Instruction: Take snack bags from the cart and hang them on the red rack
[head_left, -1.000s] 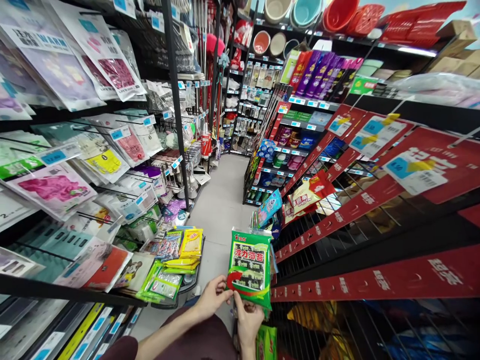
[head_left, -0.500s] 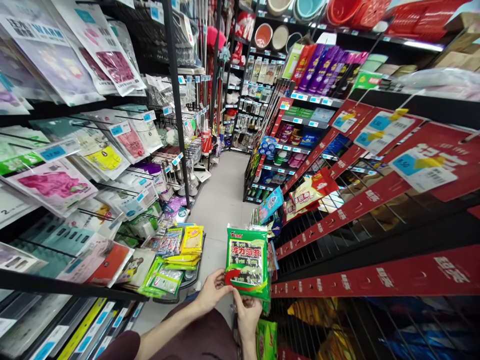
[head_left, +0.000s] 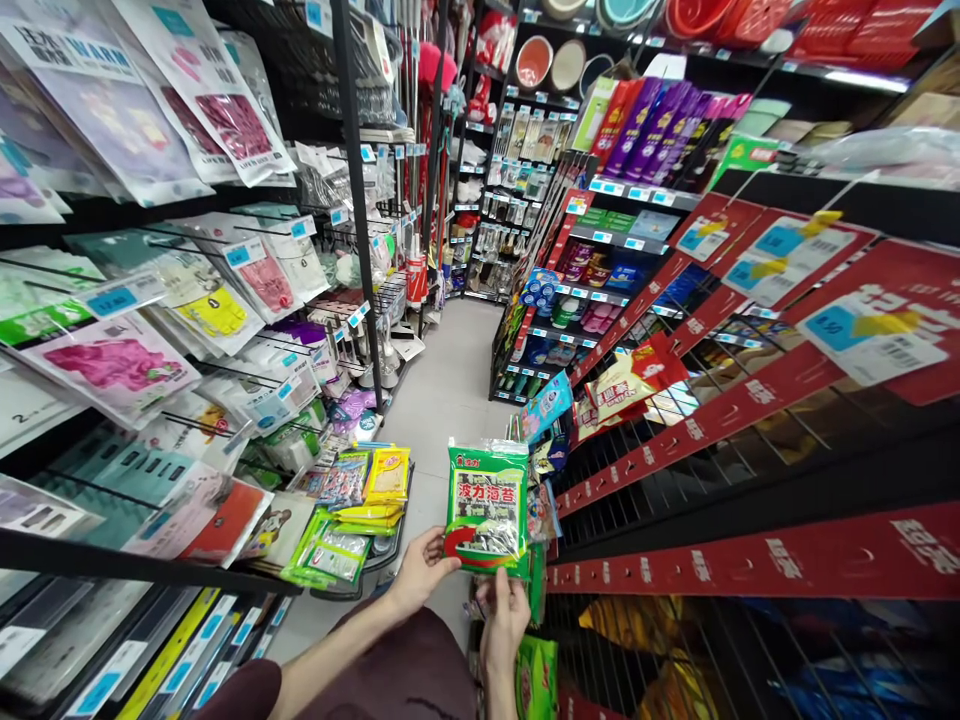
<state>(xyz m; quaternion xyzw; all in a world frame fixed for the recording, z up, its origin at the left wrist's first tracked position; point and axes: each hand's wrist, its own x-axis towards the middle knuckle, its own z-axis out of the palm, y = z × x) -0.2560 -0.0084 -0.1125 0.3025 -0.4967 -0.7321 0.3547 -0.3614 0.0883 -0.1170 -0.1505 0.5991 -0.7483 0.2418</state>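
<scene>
A green pack of seaweed [head_left: 489,505] with a clear window is held upright in front of me at the middle of the head view. My left hand [head_left: 420,570] grips its lower left corner, thumb in front and fingers curled behind. My right hand [head_left: 504,612] is closed at the pack's bottom edge, with thumb and fingertips against it; part of its grip is hidden. Just below and right of that hand hangs another green packet [head_left: 537,672]. Down to the left, yellow packets [head_left: 388,478] and green packets [head_left: 330,550] lie in a dark basket [head_left: 384,575].
Racks of bagged gloves [head_left: 120,365] line the left side. On the right, a wire rack with red strips [head_left: 720,570] and price tags [head_left: 862,340] stands close to my hands. Between them a grey floor aisle [head_left: 457,365] runs back to shelves of household goods.
The seaweed pack has shifted slightly left and up. My right thumb has moved away from my left thumb, toward the right along the pack's bottom edge.
</scene>
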